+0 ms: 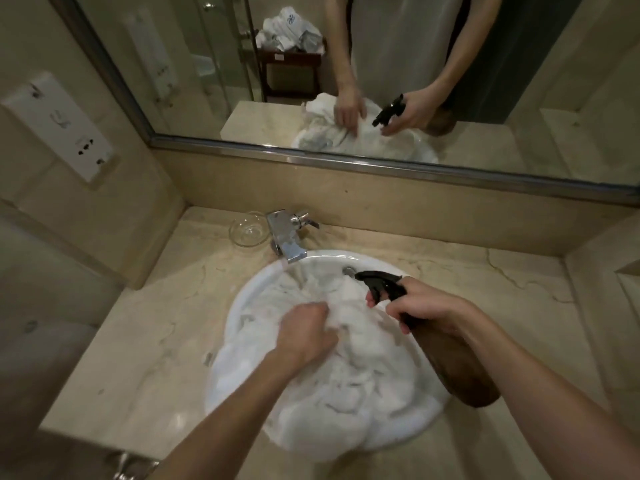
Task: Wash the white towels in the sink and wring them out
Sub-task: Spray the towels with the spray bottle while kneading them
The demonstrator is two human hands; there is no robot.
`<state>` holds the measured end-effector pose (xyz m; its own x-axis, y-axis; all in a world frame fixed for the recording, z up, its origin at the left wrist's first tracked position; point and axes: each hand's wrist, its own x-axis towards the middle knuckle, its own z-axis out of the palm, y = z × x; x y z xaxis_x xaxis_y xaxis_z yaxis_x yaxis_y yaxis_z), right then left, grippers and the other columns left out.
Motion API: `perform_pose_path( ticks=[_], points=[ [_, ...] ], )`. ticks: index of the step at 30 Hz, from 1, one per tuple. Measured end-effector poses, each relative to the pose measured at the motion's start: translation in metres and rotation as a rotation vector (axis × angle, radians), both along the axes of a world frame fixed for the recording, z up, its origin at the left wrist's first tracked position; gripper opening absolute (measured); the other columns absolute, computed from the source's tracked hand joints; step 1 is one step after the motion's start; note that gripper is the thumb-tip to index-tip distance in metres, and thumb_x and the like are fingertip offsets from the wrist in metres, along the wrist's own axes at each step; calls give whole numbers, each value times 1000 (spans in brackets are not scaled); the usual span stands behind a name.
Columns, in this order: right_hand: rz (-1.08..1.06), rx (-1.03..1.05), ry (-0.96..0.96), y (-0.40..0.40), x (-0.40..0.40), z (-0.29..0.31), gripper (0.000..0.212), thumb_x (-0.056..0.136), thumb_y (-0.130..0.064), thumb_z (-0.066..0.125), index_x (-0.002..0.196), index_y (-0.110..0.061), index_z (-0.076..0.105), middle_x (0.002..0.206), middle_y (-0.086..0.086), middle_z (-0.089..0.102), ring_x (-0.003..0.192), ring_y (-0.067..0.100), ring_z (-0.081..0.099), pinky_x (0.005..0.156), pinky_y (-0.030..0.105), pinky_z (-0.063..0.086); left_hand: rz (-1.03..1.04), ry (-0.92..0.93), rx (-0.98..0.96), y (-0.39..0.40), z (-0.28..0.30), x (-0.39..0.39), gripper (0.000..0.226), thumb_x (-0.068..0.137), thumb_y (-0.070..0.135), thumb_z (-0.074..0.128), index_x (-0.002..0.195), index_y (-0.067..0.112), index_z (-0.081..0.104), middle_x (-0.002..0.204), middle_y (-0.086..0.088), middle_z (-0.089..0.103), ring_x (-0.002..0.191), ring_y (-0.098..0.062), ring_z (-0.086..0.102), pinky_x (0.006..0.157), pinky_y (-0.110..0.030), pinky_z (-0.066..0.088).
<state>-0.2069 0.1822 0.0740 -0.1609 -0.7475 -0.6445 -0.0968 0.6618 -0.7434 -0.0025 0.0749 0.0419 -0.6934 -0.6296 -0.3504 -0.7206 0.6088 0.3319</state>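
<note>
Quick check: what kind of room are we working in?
Most likely a hotel bathroom: a round white sink set in a marble counter, a wide wall mirror, and a wall socket panel.

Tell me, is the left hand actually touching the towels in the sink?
Touching. The head view shows the left hand with its fingers curled into the white towels, gripping a bunch of wet cloth inside the sink.

Hotel-style bathroom: marble counter [145,327], sink [242,299], mirror [207,81].
</note>
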Motion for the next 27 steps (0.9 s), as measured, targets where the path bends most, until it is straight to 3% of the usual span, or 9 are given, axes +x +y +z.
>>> perform_pose_path(
  ticks=[4, 7, 10, 13, 15, 17, 22, 25, 27],
  points=[
    [38, 55, 5, 18, -7, -8, 50, 63, -7, 56, 111, -6, 68, 120, 11, 66, 73, 22, 57, 51, 30, 51, -47, 264, 504, -9, 6, -24, 46, 85, 18, 76, 129, 13, 63, 129, -1, 61, 108, -17, 64, 96, -24, 48],
    [59, 74, 13, 28, -11, -7, 49, 63, -7, 54, 109, -6, 69, 118, 11, 66, 66, 20, 56, 52, 30, 51, -25, 359, 440, -49, 14, -8, 38, 89, 3, 67, 126, 12, 65, 128, 2, 64, 116, -15, 62, 100, -17, 44],
    [74, 80, 36, 30, -9, -3, 48, 64, -6, 54, 110, -6, 68, 118, 8, 67, 63, 15, 58, 53, 30, 52, 45, 206, 155, -75, 7, 27, 52, 85, 24, 76, 134, 18, 59, 136, 3, 59, 127, -17, 54, 100, -19, 37],
    [105, 89, 82, 27, 0, -4, 45, 64, -9, 56, 107, -9, 69, 116, 5, 68, 58, 14, 58, 54, 29, 52, 351, 128, 464, -65, -17, 54, 96, 73, 51, 82, 149, 14, 37, 138, 8, 45, 130, -16, 47, 101, -21, 33],
    [106, 79, 99, 26, 5, -10, 44, 62, -10, 56, 105, -11, 69, 114, 4, 68, 57, 18, 58, 54, 30, 53, 461, 96, 638, -58, -40, 61, 144, 44, 80, 80, 156, 14, 19, 153, 3, 33, 135, -17, 43, 108, -27, 36],
    [87, 66, 104, 24, 7, -18, 43, 61, -10, 56, 103, -10, 69, 112, 3, 68, 61, 23, 58, 55, 32, 54, 463, 68, 687, -58, -57, 60, 168, 21, 94, 69, 159, 19, 10, 161, 1, 24, 138, -21, 43, 111, -37, 40],
    [73, 85, 117, 18, 12, -34, 40, 61, -12, 56, 99, -13, 70, 108, 9, 68, 53, 24, 57, 55, 32, 53, 512, 25, 666, -64, -83, 46, 146, 31, 99, 63, 152, 25, 29, 150, -1, 44, 127, -26, 52, 107, -38, 45],
    [61, 67, 130, 13, 14, -43, 36, 62, -13, 57, 95, -15, 69, 107, 17, 66, 52, 23, 58, 55, 32, 54, 507, -6, 550, -55, -92, 32, 134, 28, 106, 46, 142, 36, 39, 142, -10, 42, 133, -35, 39, 110, -36, 34],
    [42, 55, 137, 9, 13, -47, 34, 61, -14, 57, 93, -17, 70, 98, 11, 65, 52, 23, 59, 54, 32, 54, 649, 61, 575, -49, -95, 25, 125, 29, 98, 48, 135, 31, 40, 133, -13, 44, 132, -34, 38, 107, -35, 35]
  ],
)
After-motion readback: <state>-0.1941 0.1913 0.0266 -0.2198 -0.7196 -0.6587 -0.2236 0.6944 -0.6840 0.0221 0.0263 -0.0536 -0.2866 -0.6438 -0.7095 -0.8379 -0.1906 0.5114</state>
